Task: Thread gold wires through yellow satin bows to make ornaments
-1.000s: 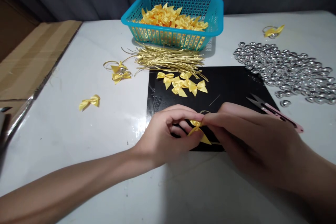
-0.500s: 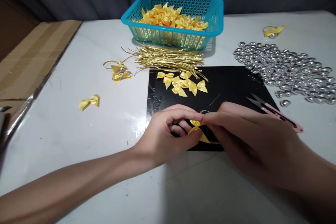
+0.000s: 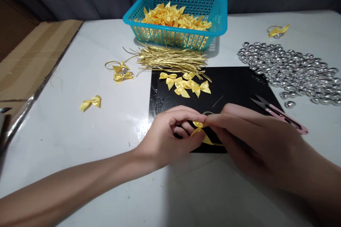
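My left hand (image 3: 170,134) and my right hand (image 3: 253,138) meet over the near edge of a black mat (image 3: 234,85). Both pinch one small yellow ribbon bow (image 3: 199,131) between thumb and fingers; a thin gold cord loop shows just above it. The fingers of both hands are closed on the bow. Several loose yellow bows (image 3: 185,85) lie on the mat's far left part.
A teal basket (image 3: 218,14) full of yellow bows stands at the back. A bundle of gold cords (image 3: 173,60) lies before it. Silver beads (image 3: 293,69) spread at right; pink snips (image 3: 282,115) lie by the mat. Finished bows (image 3: 121,72), a single bow (image 3: 92,103) and cardboard (image 3: 32,56) are at left.
Almost nothing differs; both hands stay pinched on the bow, with only a tiny shift of the ribbon tails between the fingers.
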Demonstrator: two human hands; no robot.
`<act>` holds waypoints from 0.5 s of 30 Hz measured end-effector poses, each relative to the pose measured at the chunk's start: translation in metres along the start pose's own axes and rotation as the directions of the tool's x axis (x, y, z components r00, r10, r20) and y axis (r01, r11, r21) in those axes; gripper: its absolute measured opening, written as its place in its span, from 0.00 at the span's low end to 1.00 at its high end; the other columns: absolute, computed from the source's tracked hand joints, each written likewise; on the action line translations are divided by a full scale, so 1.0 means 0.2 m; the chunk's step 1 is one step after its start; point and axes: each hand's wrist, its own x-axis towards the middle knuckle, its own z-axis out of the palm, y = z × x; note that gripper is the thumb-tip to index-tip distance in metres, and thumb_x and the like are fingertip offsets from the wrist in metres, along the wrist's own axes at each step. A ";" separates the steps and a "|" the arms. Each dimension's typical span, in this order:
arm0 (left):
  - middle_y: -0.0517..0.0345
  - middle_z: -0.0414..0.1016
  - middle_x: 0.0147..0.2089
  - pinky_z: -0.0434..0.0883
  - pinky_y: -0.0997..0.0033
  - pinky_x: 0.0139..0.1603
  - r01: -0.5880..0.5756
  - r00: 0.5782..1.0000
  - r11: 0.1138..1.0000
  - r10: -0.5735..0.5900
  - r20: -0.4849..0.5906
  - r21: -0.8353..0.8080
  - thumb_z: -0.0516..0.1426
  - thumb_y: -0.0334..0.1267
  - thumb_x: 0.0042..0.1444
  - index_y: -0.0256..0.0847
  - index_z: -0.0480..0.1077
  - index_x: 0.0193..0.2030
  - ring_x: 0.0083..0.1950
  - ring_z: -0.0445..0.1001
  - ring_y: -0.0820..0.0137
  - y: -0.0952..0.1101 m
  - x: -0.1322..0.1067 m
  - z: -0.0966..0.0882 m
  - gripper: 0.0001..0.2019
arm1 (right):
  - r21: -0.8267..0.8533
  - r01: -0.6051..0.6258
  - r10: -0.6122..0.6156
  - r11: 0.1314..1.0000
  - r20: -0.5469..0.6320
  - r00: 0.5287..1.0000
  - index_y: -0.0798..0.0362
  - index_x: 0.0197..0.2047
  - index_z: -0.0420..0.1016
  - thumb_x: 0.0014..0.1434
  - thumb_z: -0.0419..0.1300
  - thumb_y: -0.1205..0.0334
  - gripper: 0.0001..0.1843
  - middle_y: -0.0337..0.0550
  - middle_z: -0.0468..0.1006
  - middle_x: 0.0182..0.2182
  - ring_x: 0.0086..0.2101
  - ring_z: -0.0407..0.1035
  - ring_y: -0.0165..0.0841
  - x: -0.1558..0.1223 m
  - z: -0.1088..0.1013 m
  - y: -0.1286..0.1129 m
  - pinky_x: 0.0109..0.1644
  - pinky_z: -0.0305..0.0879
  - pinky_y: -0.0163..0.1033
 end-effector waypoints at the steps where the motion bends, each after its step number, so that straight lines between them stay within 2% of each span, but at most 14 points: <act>1: 0.56 0.71 0.42 0.66 0.86 0.24 0.002 1.000 1.000 -0.002 -0.001 0.000 0.60 0.23 0.46 0.34 0.75 0.34 0.26 0.66 0.85 0.00 0.00 0.00 0.08 | -0.003 0.006 -0.006 1.000 0.000 1.000 0.52 0.36 0.64 0.58 0.50 0.75 0.08 0.36 0.64 0.26 0.19 0.58 0.23 0.00 0.00 0.00 0.21 0.52 0.31; 8: 0.55 0.72 0.41 0.65 0.85 0.24 0.004 1.000 1.000 -0.004 0.004 0.020 0.60 0.24 0.46 0.34 0.75 0.34 0.27 0.66 0.84 0.00 0.00 0.00 0.08 | -0.058 0.047 -0.047 0.997 0.004 0.999 0.54 0.40 0.66 0.55 0.49 0.77 0.13 0.37 0.63 0.26 0.19 0.58 0.25 0.00 0.01 -0.01 0.21 0.50 0.33; 15: 0.58 0.71 0.37 0.63 0.85 0.23 -0.033 0.999 0.998 0.032 0.007 0.047 0.58 0.22 0.46 0.34 0.76 0.33 0.26 0.66 0.84 0.00 0.00 0.00 0.08 | -0.107 0.070 -0.070 0.992 0.009 0.998 0.55 0.31 0.67 0.54 0.44 0.78 0.14 0.38 0.65 0.24 0.19 0.57 0.24 0.01 0.02 -0.05 0.20 0.47 0.33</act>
